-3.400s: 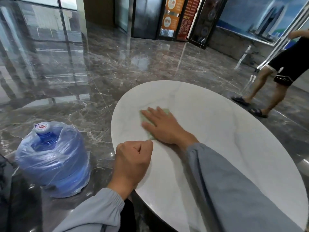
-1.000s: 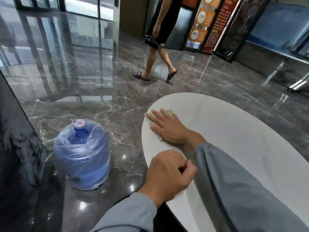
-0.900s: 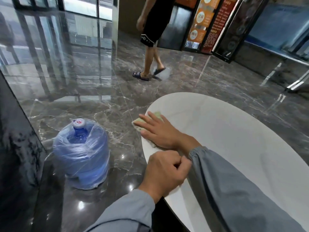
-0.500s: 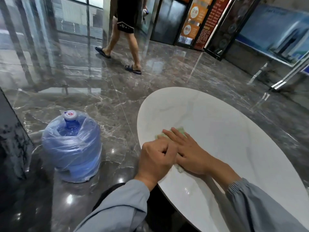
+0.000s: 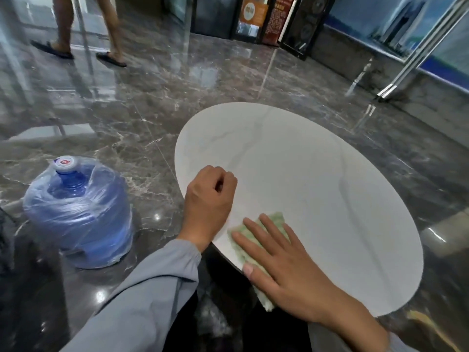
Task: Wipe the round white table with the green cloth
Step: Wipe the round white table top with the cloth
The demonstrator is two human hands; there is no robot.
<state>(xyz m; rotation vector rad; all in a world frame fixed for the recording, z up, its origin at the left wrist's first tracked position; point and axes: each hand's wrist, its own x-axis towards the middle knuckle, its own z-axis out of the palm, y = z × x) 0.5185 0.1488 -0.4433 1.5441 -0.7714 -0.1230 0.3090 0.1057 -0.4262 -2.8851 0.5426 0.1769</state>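
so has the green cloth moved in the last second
Yes. Under the right hand, the green cloth has slid along the rim of the round white table toward the person, from the side facing the water jug to the near edge.

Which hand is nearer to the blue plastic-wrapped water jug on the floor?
Left. The left hand sits at the round white table's edge, right of the water jug; the right hand lies farther right, flat on the green cloth.

Round white table (image 5: 317,174), faintly grey-veined. Green cloth (image 5: 275,219) flat at its near edge, one end overhanging. Left hand (image 5: 208,199), fisted, at the left rim.
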